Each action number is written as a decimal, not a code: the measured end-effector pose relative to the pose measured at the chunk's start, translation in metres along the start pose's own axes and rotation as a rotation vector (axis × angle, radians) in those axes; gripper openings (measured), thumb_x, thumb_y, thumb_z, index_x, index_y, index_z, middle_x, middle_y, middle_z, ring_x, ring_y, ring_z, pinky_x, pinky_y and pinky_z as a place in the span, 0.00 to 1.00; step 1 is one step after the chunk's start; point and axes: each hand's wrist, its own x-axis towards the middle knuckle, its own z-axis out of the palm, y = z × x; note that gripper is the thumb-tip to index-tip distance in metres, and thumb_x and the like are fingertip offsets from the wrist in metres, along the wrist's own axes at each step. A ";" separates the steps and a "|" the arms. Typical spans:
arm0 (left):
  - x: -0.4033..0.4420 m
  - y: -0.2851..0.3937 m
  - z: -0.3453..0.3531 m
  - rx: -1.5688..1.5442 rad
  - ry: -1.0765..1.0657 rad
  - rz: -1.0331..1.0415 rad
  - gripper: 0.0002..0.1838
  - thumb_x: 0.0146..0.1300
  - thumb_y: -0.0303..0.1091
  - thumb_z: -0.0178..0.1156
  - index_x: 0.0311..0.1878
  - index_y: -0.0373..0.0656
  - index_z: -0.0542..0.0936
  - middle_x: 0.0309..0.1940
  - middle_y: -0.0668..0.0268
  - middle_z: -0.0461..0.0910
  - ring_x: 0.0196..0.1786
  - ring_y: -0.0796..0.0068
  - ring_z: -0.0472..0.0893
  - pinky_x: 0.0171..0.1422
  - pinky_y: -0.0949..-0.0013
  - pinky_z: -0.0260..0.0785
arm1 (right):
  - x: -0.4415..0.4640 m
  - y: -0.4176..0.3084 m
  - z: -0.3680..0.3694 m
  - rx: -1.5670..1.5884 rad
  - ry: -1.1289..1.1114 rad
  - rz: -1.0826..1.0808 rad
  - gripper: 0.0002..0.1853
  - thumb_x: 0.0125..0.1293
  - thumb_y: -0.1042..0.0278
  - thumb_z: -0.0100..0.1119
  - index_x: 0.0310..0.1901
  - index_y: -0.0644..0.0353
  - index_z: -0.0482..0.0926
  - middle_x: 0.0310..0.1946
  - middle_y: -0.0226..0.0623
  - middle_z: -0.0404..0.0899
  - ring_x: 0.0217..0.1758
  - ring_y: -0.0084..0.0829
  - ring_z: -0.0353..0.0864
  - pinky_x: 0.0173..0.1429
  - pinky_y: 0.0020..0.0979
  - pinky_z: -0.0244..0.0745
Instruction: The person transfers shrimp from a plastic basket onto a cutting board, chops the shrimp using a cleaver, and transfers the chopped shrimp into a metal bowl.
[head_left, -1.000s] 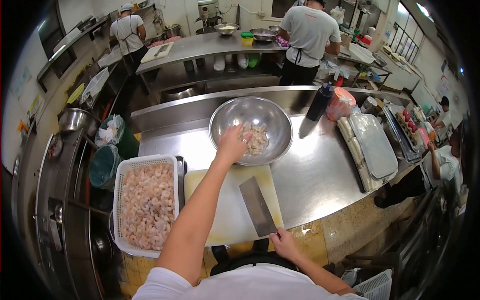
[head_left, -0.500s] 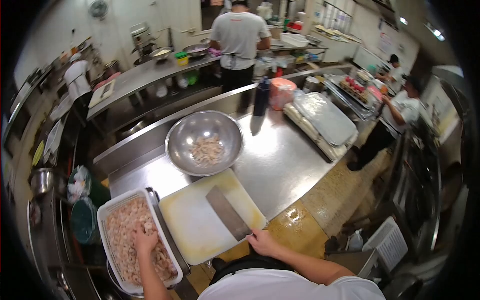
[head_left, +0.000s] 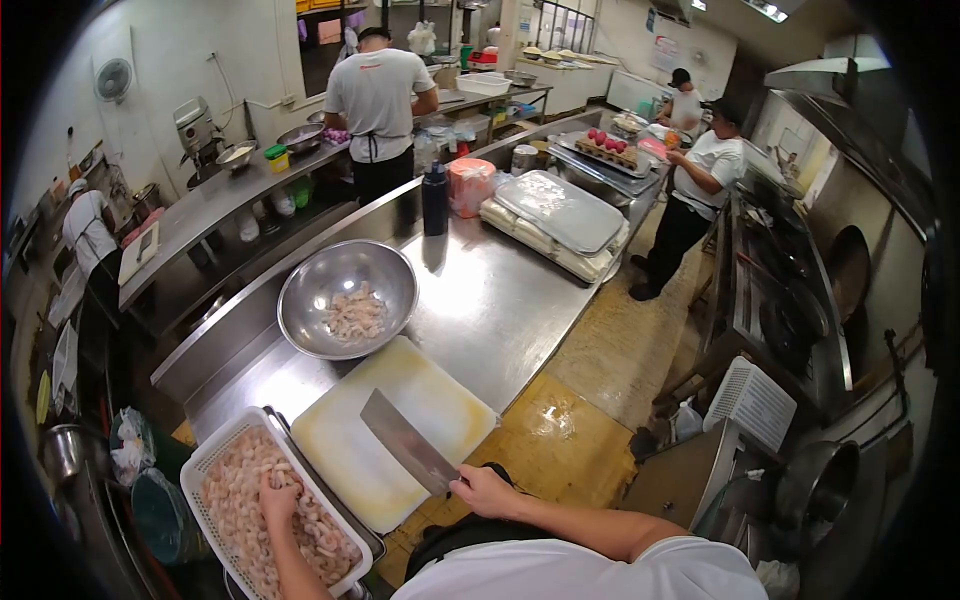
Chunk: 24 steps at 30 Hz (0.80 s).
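Observation:
My left hand [head_left: 279,500] is down among the peeled shrimp [head_left: 240,488] in a white perforated basket [head_left: 196,512], its fingers curled into them. In my right hand [head_left: 482,492] is the handle of a broad cleaver [head_left: 402,440], its blade over the white, yellow-stained cutting board [head_left: 350,480]. Behind the board stands a steel bowl [head_left: 300,300] with a small heap of shrimp pieces [head_left: 356,314] at its bottom.
On the steel table [head_left: 500,330] stand a dark bottle [head_left: 435,200], an orange-lidded container [head_left: 471,187] and a covered tray [head_left: 560,212]. Green bins [head_left: 165,515] are at the left. One person [head_left: 375,105] works behind the table, another [head_left: 700,180] stands at right, others farther back.
The view has swung right. My left hand has left the bowl for the shrimp basket, where its fingers now curl in. My right hand keeps the cleaver over the board.

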 end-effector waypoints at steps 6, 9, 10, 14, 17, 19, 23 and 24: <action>0.028 -0.036 0.005 -0.293 0.072 0.035 0.44 0.50 0.22 0.70 0.76 0.37 0.72 0.59 0.53 0.86 0.56 0.58 0.86 0.60 0.60 0.79 | -0.008 -0.005 0.003 0.014 0.043 -0.022 0.18 0.77 0.59 0.59 0.45 0.72 0.78 0.35 0.63 0.83 0.40 0.61 0.86 0.44 0.50 0.78; 0.027 -0.036 -0.002 -0.588 0.070 -0.104 0.28 0.61 0.26 0.65 0.67 0.41 0.77 0.45 0.60 0.86 0.41 0.65 0.85 0.42 0.64 0.79 | -0.010 -0.002 0.006 0.034 0.076 -0.030 0.18 0.77 0.59 0.60 0.45 0.72 0.78 0.34 0.64 0.82 0.40 0.61 0.86 0.44 0.51 0.78; 0.002 -0.010 -0.011 -0.746 0.030 -0.199 0.24 0.64 0.28 0.63 0.64 0.42 0.78 0.42 0.62 0.86 0.37 0.68 0.84 0.38 0.65 0.79 | -0.011 -0.002 0.005 0.032 0.077 -0.023 0.18 0.76 0.59 0.60 0.45 0.73 0.78 0.33 0.64 0.82 0.39 0.62 0.86 0.44 0.51 0.78; 0.006 0.000 -0.034 -0.966 -0.119 -0.147 0.13 0.68 0.34 0.62 0.54 0.52 0.78 0.33 0.72 0.79 0.27 0.77 0.77 0.25 0.72 0.67 | -0.015 -0.008 0.002 0.048 0.089 -0.011 0.18 0.76 0.59 0.59 0.44 0.73 0.78 0.33 0.64 0.82 0.38 0.62 0.86 0.44 0.51 0.78; -0.022 0.052 -0.037 -0.984 0.002 -0.114 0.13 0.68 0.33 0.62 0.55 0.53 0.78 0.32 0.75 0.78 0.28 0.80 0.76 0.24 0.76 0.66 | -0.014 -0.009 -0.001 0.052 0.095 0.005 0.18 0.76 0.59 0.59 0.44 0.73 0.78 0.33 0.64 0.82 0.38 0.61 0.86 0.44 0.51 0.78; -0.048 0.094 -0.026 -0.989 0.020 -0.085 0.14 0.68 0.33 0.62 0.55 0.53 0.78 0.32 0.76 0.77 0.28 0.80 0.76 0.23 0.76 0.65 | -0.012 -0.007 -0.001 0.041 0.109 0.011 0.18 0.76 0.59 0.59 0.44 0.72 0.78 0.33 0.64 0.82 0.37 0.60 0.86 0.43 0.50 0.78; -0.046 0.130 -0.005 -1.019 -0.206 -0.005 0.11 0.71 0.35 0.60 0.54 0.53 0.78 0.33 0.74 0.76 0.27 0.78 0.75 0.24 0.74 0.62 | -0.001 0.004 -0.002 0.052 0.091 0.066 0.20 0.74 0.56 0.60 0.48 0.70 0.80 0.38 0.66 0.84 0.45 0.64 0.87 0.48 0.53 0.80; -0.052 0.143 0.012 -1.034 -0.187 0.001 0.09 0.70 0.34 0.60 0.52 0.53 0.79 0.34 0.74 0.77 0.28 0.79 0.75 0.24 0.76 0.60 | 0.000 0.003 -0.004 0.086 0.067 0.104 0.20 0.73 0.56 0.61 0.48 0.70 0.81 0.36 0.65 0.84 0.42 0.63 0.87 0.47 0.52 0.81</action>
